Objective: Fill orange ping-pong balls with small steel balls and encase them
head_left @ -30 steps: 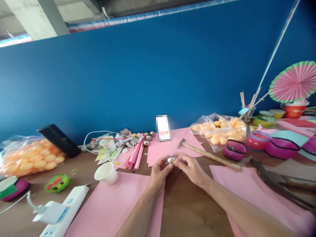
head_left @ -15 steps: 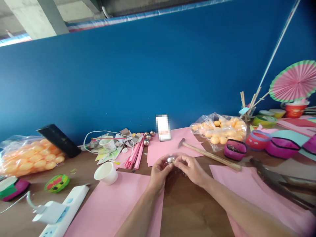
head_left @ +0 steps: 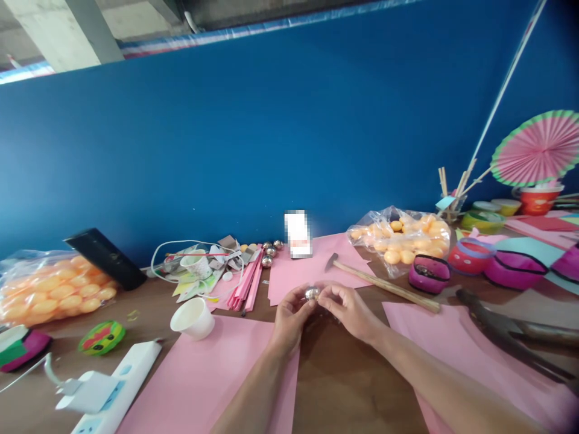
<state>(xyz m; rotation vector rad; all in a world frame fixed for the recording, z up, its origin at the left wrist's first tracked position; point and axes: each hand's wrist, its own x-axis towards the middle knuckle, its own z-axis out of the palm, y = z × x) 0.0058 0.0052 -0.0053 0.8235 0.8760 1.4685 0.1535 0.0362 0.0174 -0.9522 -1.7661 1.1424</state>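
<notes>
A small shiny silver ball [head_left: 312, 293] sits between my two hands, above the brown table. My left hand [head_left: 291, 313] is closed around its left side, thumb below and fingers behind. From the right, my right hand [head_left: 346, 307] pinches at the ball's lower edge with thumb and forefinger. Any smaller part in that pinch is too small to make out. Something clear and glossy, perhaps plastic, shows faintly under the right fingers. Several more silver balls [head_left: 268, 260] lie at the back, left of a pixelated white phone-like shape [head_left: 298, 232].
A hammer [head_left: 384, 283] lies right of my hands, near a bag of orange balls [head_left: 402, 235] and a magenta pouch [head_left: 429, 274]. On the left are a white cup [head_left: 193, 318], pink paper [head_left: 212, 374] and a power strip [head_left: 120, 386]. A dark curved tool [head_left: 502, 331] rests far right.
The view has shifted very slightly. Both hands keep nearly the same hold on the silver ball.
</notes>
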